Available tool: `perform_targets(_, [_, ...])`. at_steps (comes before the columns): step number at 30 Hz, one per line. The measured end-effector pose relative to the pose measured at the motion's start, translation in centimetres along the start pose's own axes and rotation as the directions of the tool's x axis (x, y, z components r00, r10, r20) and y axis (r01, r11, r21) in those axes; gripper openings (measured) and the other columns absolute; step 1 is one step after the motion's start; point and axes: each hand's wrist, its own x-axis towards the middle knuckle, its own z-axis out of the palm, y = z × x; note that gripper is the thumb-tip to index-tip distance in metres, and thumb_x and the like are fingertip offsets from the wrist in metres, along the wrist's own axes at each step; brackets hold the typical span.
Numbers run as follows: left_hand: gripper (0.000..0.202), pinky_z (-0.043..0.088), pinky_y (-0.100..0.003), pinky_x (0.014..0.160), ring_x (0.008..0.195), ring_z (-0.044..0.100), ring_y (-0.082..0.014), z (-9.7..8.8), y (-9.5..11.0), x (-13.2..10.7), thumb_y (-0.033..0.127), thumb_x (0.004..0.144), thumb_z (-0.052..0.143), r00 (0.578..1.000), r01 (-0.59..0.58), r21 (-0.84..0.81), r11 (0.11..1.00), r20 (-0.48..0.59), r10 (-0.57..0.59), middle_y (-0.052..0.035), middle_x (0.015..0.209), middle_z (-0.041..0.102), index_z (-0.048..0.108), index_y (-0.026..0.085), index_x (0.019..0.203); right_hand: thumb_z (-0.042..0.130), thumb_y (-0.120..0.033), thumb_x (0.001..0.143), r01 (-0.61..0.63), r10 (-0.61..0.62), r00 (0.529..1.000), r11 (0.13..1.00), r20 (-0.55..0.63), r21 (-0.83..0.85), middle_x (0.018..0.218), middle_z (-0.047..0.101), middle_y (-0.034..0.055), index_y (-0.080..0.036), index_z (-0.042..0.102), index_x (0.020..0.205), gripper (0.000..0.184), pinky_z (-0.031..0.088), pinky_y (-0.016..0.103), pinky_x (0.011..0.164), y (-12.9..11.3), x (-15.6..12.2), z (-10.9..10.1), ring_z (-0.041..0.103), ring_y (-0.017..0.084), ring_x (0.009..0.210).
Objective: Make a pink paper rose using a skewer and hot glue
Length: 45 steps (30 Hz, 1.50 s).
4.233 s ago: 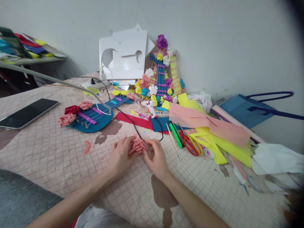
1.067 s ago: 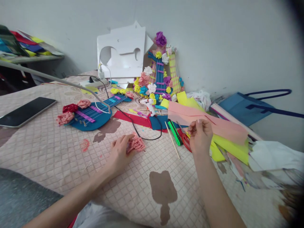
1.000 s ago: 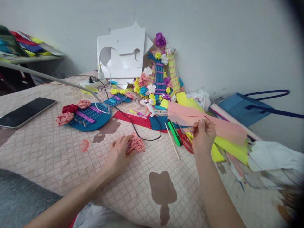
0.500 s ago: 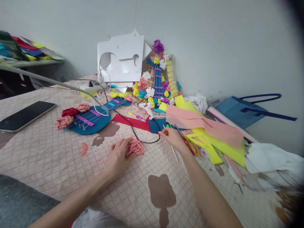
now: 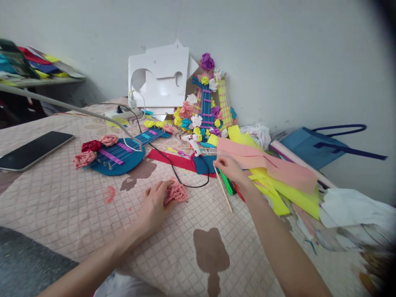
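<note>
Right grip (image 5: 229, 168) pinches the far tip of the wooden stick (image 5: 223, 190), thumb and forefinger pressed together on it as far as I can judge from this angle, with the other fingers loosely curled behind. From that pinch the stick's long axis slants toward me and a little to the right. Whether its near end rests on the quilted bedcover (image 5: 77, 206) or hangs just above it I cannot tell. Left grip (image 5: 156, 203) is curled over the pink paper flower (image 5: 176, 192), with the fingers closed on its near left side and holding it down on the bedcover. The flower lies to the left of the stick, near it but not touching, about level with the stick's middle. A loop of black cord (image 5: 175, 175) lies on the far side of the flower, between it and the pinched tip. Just right of the stick, half under my wrist, lies a green marker (image 5: 228, 184). Beyond it the pink and yellow paper sheets (image 5: 272, 165) are piled. The white glue gun (image 5: 194, 142) sits farther back, nearer the right grip than the left.
</note>
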Motion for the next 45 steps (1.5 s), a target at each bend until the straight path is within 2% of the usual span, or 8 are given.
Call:
perform_targets(6, [0.039,0.037,-0.044,0.088,0.104,0.059,-0.0267,0.1,0.0,0.1,0.021,0.081,0.06,1.0,0.007,0.002,1.0,-0.005,-0.007,-0.0068,0.115,0.063,0.048,0.023,0.119,0.054,-0.046,0.083,0.087,-0.069,0.993,0.978,-0.098,0.192,0.052,0.042,-0.0067,-0.021,0.049,0.068,0.029,0.029,0.023,0.047,-2.7,2.1,-2.4,0.038,0.01,0.047])
perform_targets(11, [0.04,0.038,-0.042,0.087,0.106,0.058,-0.0268,0.2,-0.2,0.0,0.022,0.081,0.059,1.0,0.008,-0.001,1.0,-0.007,-0.008,-0.0069,0.115,0.062,0.048,0.024,0.12,0.064,-0.043,0.078,0.129,-0.095,0.987,0.952,-0.13,0.279,0.052,0.043,-0.0072,-0.02,0.052,0.066,0.028,0.028,0.022,0.046,-4.6,4.0,-3.4,0.036,0.008,0.046])
perform_targets(15, [0.04,0.038,-0.042,0.086,0.103,0.059,-0.0259,0.1,-0.2,0.0,0.022,0.082,0.059,1.0,0.001,-0.008,1.0,-0.002,-0.001,-0.0055,0.11,0.063,0.047,0.024,0.12,0.069,-0.038,0.076,0.138,-0.084,0.982,0.933,-0.171,0.333,0.05,0.042,-0.0079,-0.019,0.052,0.064,0.028,0.024,0.021,0.042,-5.3,5.6,-4.2,0.035,0.006,0.043])
perform_targets(19, [0.04,0.038,-0.041,0.085,0.103,0.059,-0.0261,0.1,-0.2,0.0,0.023,0.082,0.061,1.0,0.001,-0.011,1.0,-0.005,-0.001,-0.0049,0.109,0.063,0.047,0.024,0.12,0.065,-0.044,0.079,0.135,-0.055,0.979,0.895,-0.196,0.425,0.053,0.045,-0.0077,-0.021,0.047,0.067,0.032,0.022,0.019,0.037,-5.3,6.0,-5.0,0.036,0.005,0.04])
perform_targets(27, [0.041,0.038,-0.041,0.087,0.104,0.058,-0.0257,0.2,-0.3,0.0,0.022,0.082,0.06,1.0,0.001,-0.012,1.0,-0.004,-0.001,-0.0061,0.11,0.063,0.047,0.024,0.121,0.07,-0.05,0.075,0.011,0.024,0.999,0.691,-0.039,0.723,0.075,0.066,-0.0013,-0.021,0.05,0.074,0.034,0.03,0.018,0.036,-5.2,0.6,-5.3,0.047,0.006,0.042])
perform_targets(32, [0.041,0.038,-0.043,0.087,0.104,0.059,-0.0264,0.2,-0.2,0.0,0.024,0.082,0.06,1.0,0.009,-0.012,1.0,-0.007,-0.009,-0.0068,0.114,0.063,0.047,0.025,0.12,0.068,-0.047,0.079,-0.001,0.053,0.997,0.706,-0.051,0.708,0.057,0.056,-0.0042,-0.022,0.053,0.073,0.03,0.029,0.02,0.036,-5.7,-3.8,-6.1,0.045,0.008,0.043])
perform_targets(37, [0.04,0.038,-0.045,0.087,0.104,0.06,-0.027,0.2,-0.3,0.1,0.025,0.081,0.061,1.0,0.013,-0.014,1.0,-0.006,-0.013,-0.0073,0.117,0.062,0.047,0.024,0.119,0.062,-0.046,0.084,0.019,0.029,0.998,0.736,-0.06,0.677,0.054,0.05,-0.0043,-0.023,0.053,0.07,0.029,0.027,0.021,0.036,-5.5,-7.8,-6.4,0.038,0.008,0.041])
perform_targets(45, [0.039,0.039,-0.045,0.089,0.104,0.06,-0.0263,-0.3,0.3,0.2,0.026,0.081,0.062,1.0,0.023,-0.018,1.0,-0.001,-0.024,-0.006,0.113,0.064,0.048,0.024,0.118,0.063,-0.046,0.084,-0.062,0.036,0.998,0.711,0.052,0.701,0.055,0.053,-0.0046,-0.022,0.053,0.074,0.028,0.027,0.02,0.039,-3.4,-9.4,-2.5,0.039,0.008,0.043])
